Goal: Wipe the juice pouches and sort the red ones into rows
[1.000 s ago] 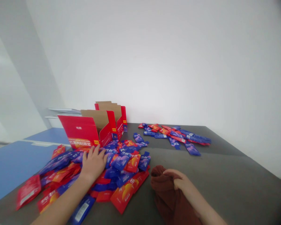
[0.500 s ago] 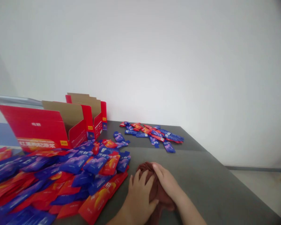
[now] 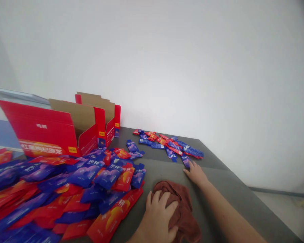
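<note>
- Plainly printed on the front red box (image 3: 40,116) are white Chinese characters, 枸杞原浆 among them; smaller lettering blurs.
- Left hand (image 3: 159,216): fingers spread and bent over the brown cloth (image 3: 186,212) on the surface (image 3: 164,168); its grip is hard to judge.
- Right hand (image 3: 196,173): loosely open, fingertips at a purple pouch (image 3: 185,159) of the far pile (image 3: 164,141), partly covering it.
- Near pile (image 3: 83,172): white-lettered pouches, cut off at left.

Dark table (image 3: 157,168) — heaped sachets (image 3: 108,173), open red cartons (image 3: 44,126), brown cloth (image 3: 184,216).
</note>
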Demonstrator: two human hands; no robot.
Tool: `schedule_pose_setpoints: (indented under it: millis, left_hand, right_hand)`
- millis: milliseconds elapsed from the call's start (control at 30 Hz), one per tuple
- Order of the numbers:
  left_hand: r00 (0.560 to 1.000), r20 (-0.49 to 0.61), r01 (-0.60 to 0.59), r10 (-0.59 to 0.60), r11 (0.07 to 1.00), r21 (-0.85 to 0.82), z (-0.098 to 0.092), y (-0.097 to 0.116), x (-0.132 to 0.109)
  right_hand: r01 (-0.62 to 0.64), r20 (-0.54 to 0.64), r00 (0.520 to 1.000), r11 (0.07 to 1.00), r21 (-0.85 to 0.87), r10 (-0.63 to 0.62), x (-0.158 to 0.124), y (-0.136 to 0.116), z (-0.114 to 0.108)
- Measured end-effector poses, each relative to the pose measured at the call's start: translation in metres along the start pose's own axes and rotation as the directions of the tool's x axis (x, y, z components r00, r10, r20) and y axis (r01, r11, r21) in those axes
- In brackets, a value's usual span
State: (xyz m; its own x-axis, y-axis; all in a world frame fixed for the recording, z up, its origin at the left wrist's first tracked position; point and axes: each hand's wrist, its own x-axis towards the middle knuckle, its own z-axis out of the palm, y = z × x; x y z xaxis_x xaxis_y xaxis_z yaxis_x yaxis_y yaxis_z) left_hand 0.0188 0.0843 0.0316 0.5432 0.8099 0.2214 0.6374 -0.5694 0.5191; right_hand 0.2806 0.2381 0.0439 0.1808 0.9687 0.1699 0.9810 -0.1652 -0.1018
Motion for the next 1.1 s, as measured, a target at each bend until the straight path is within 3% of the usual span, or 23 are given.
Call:
schedule_pose_setpoints:
  millis: [233,333,467,533,567,633,667,700,733,800,833,867,900,933,967,1000,1033,1067,1100]
  left_hand:
    - [1.0,-0.01,-0.006,0.006,0.997,-0.071,-0.01,0.005,-0.002]
    - [0.999,-0.051,-0.008,0.002,0.993,-0.118,-0.013,0.011,-0.004]
    - [0.976,-0.199,0.03,-0.084,0.965,-0.262,-0.016,0.016,0.001]
    - [0.939,-0.27,0.063,-0.213,0.878,-0.474,-0.021,0.018,0.006]
    - [0.92,-0.261,0.071,-0.291,0.782,-0.619,-0.024,0.019,0.008]
    - [0.907,-0.138,0.06,-0.397,0.447,-0.893,-0.033,0.021,0.012]
    - [0.91,-0.048,0.052,-0.413,0.228,-0.972,-0.038,0.022,0.013]
    - [0.912,0.031,0.041,-0.41,0.016,-0.999,-0.044,0.024,0.014]
    - [0.907,0.091,0.028,-0.41,-0.157,-0.987,-0.049,0.025,0.014]
    - [0.88,0.161,-0.006,-0.447,-0.35,-0.937,-0.059,0.027,0.014]
    - [0.863,0.182,-0.021,-0.472,-0.392,-0.92,-0.063,0.028,0.013]
    - [0.852,0.196,-0.031,-0.486,-0.421,-0.907,-0.067,0.028,0.013]
    - [0.851,0.207,-0.035,-0.483,-0.446,-0.894,-0.071,0.027,0.012]
    - [0.856,0.221,-0.031,-0.467,-0.472,-0.881,-0.074,0.026,0.012]
    - [0.866,0.23,-0.025,-0.445,-0.496,-0.868,-0.077,0.024,0.011]
    - [0.875,0.234,-0.018,-0.425,-0.51,-0.86,-0.08,0.023,0.011]
    - [0.882,0.234,-0.011,-0.409,-0.513,-0.858,-0.082,0.022,0.01]
    - [0.887,0.231,-0.004,-0.4,-0.508,-0.862,-0.084,0.022,0.01]
    - [0.891,0.233,0.009,-0.39,-0.499,-0.867,-0.086,0.022,0.009]
  right_hand:
    - [-0.012,0.068,0.997,0.984,-0.18,0.025,-0.014,0.001,0.007]
    - [-0.011,0.04,0.999,0.978,-0.206,0.02,-0.03,0.008,-0.009]
    - [-0.053,-0.111,0.993,0.98,-0.189,0.032,-0.057,0.006,-0.04]
    - [-0.029,-0.19,0.982,0.986,-0.167,-0.003,-0.079,-0.003,-0.053]
    - [-0.005,-0.213,0.977,0.987,-0.16,-0.029,-0.092,-0.009,-0.058]
    - [0.139,-0.244,0.954,0.979,-0.147,-0.172,-0.123,-0.022,-0.063]
    - [0.277,-0.26,0.916,0.951,-0.14,-0.305,-0.139,-0.03,-0.064]
    - [0.458,-0.289,0.83,0.879,-0.134,-0.477,-0.155,-0.037,-0.064]
    - [0.628,-0.317,0.707,0.767,-0.13,-0.632,-0.169,-0.044,-0.064]
    - [0.848,-0.388,0.447,0.52,-0.103,-0.806,-0.187,-0.056,-0.064]
    - [0.882,-0.426,0.401,0.468,-0.059,-0.811,-0.191,-0.06,-0.064]
    - [0.877,-0.467,0.432,0.481,0.017,-0.772,-0.191,-0.062,-0.063]
    - [0.828,-0.5,0.53,0.547,0.127,-0.685,-0.189,-0.063,-0.063]
    - [0.734,-0.495,0.66,0.628,0.259,-0.566,-0.186,-0.064,-0.061]
    - [0.604,-0.44,0.785,0.696,0.389,-0.436,-0.182,-0.064,-0.058]
    - [0.475,-0.342,0.876,0.731,0.49,-0.34,-0.178,-0.064,-0.054]
    - [0.388,-0.225,0.922,0.737,0.554,-0.316,-0.176,-0.064,-0.05]
    - [0.358,-0.116,0.925,0.727,0.586,-0.363,-0.174,-0.066,-0.044]
    - [0.374,-0.031,0.894,0.708,0.599,-0.447,-0.173,-0.068,-0.039]
